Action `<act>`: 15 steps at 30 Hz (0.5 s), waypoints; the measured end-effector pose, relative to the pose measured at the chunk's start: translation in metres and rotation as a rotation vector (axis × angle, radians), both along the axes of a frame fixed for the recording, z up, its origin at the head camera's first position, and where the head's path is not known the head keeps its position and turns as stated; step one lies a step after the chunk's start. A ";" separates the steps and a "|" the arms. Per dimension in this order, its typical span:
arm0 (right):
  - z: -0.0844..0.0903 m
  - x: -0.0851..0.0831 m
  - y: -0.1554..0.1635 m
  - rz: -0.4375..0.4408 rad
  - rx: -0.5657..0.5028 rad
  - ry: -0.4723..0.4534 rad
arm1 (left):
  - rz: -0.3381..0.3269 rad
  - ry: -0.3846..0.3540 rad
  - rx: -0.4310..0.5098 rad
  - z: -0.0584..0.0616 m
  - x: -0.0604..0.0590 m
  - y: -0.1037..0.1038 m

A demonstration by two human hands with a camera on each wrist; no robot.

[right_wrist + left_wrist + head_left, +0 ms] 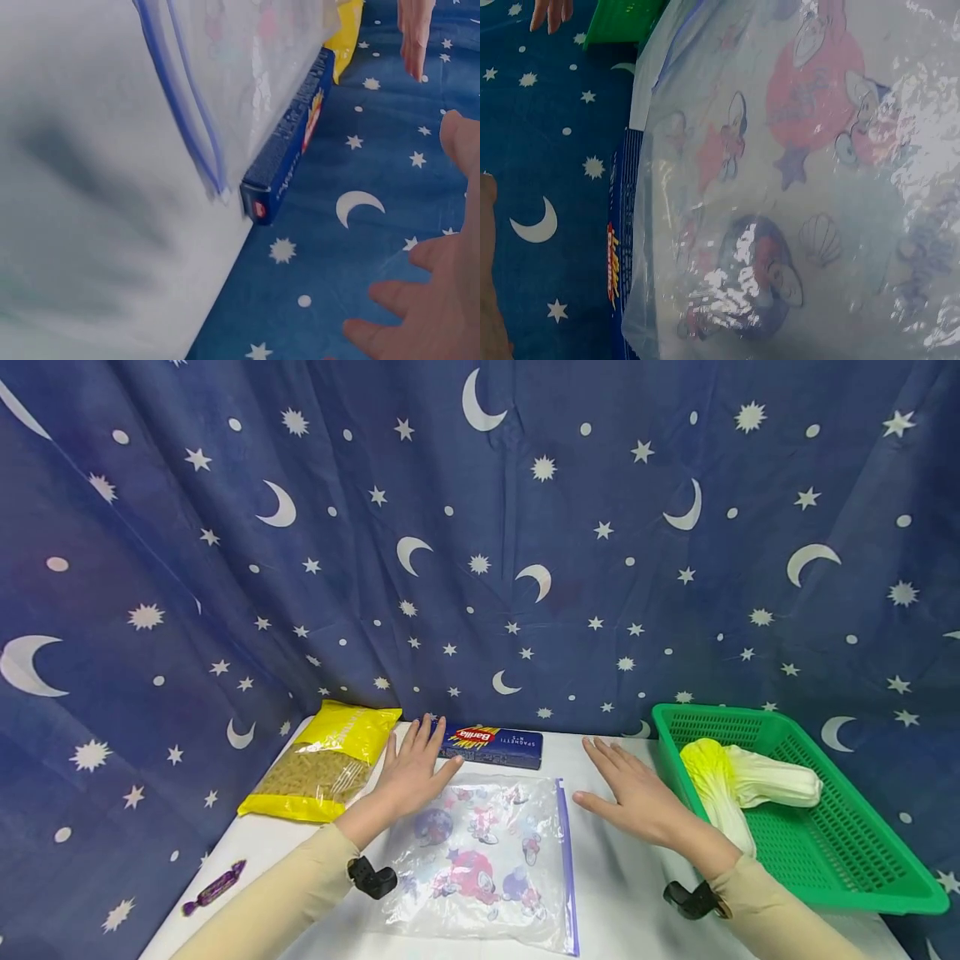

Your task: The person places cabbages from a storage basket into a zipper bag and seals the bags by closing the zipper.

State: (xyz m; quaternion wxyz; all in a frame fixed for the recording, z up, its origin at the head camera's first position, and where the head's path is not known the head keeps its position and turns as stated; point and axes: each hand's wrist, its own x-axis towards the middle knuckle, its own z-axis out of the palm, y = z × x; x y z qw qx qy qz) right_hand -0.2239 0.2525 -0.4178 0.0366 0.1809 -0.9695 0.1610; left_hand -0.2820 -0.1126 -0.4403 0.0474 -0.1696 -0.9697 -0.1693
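While I see the left hand (410, 774) and right hand (637, 795) empty, fingers extended, I judge a low sweep could skid the slick zip bag (510, 852), mid-tabletop (618, 893), into the spaghetti box (498, 748) along the far edge.

The head view was bright and evenly lit, sharp enough that the printed stars on the navy curtain (480, 485) read clearly, though the wide lens stretched shapes toward the edges. Small highlights shone on the yellow pasta bag (322, 760) and the clear zip bag (480, 860). The left wrist view was dimmer and softer, with heavy white glare over the zip bag's right side. In the right wrist view, a broad, blurred shadow darkened the white table (67, 285), and lettering on the spaghetti box (289, 142) looked smeared.
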 end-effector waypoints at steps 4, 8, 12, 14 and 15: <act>-0.006 0.001 -0.003 -0.012 -0.043 -0.015 | -0.043 -0.019 -0.008 -0.002 0.007 0.009; -0.012 0.002 -0.004 -0.008 -0.116 -0.018 | -0.112 -0.021 0.002 -0.003 0.016 0.021; -0.019 0.002 -0.005 -0.026 -0.181 -0.060 | -0.171 -0.030 -0.011 -0.004 0.028 0.036; -0.022 0.003 -0.006 -0.041 -0.218 -0.094 | -0.189 -0.040 -0.027 -0.005 0.033 0.043; -0.023 0.003 -0.006 -0.047 -0.240 -0.112 | -0.196 -0.048 -0.036 -0.005 0.035 0.046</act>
